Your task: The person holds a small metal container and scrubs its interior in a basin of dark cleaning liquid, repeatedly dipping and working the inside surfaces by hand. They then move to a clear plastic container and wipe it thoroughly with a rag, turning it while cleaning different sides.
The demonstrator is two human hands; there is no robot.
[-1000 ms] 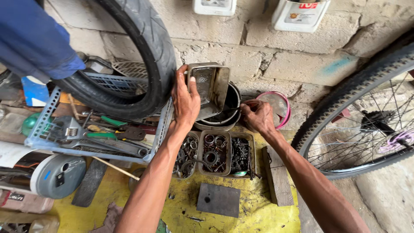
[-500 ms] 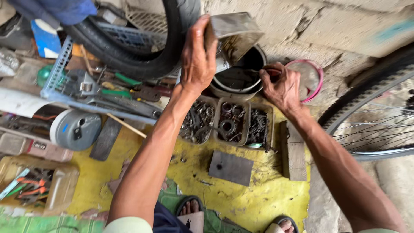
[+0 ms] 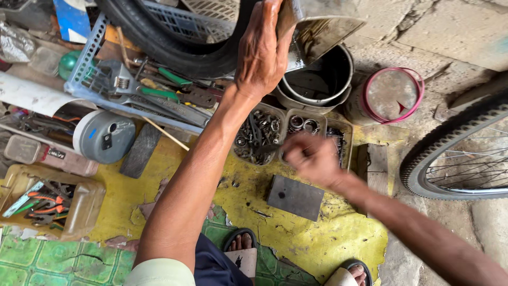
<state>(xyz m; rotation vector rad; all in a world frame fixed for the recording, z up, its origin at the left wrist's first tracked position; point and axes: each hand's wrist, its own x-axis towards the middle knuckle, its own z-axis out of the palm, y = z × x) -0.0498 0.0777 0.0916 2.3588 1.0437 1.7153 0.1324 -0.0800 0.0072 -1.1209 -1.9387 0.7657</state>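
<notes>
I see the L hand (image 3: 263, 50) up top, fingers wrapped over the edge of a dented metal tin (image 3: 317, 32) w/ an open mouth, tilted, held just above a round dark pot (image 3: 323, 79). Grip is closed on the tin's rim, thumb side hidden behind it. The R hand (image 3: 312, 158) sits lower, over a three-compartment parts tray (image 3: 346, 135) full of nuts, washers and bearings. It's motion-blurred; fingers look curled in, roughly over the middle compartment, but I can't tell if they've pinched anything. The tray rests on a yellow sheet (image 3: 328, 233) on the floor, just below the pot.

A flat dark metal block (image 3: 295, 197) lies on the yellow sheet, near the R wrist. Right of the pot is a round tin w/ a pink rim (image 3: 392, 95). A black tyre (image 3: 169, 45) arcs behind the L hand, resting on a pale blue crate (image 3: 87, 79) holding wrenches and green-handled pliers. A spoked bike wheel (image 3: 460, 153) is at far right. A grey cylinder (image 3: 103, 136) lies left, and a clear tub of small tools (image 3: 79, 204) is bottom left. Sandalled feet (image 3: 241, 246) at the bottom edge.
</notes>
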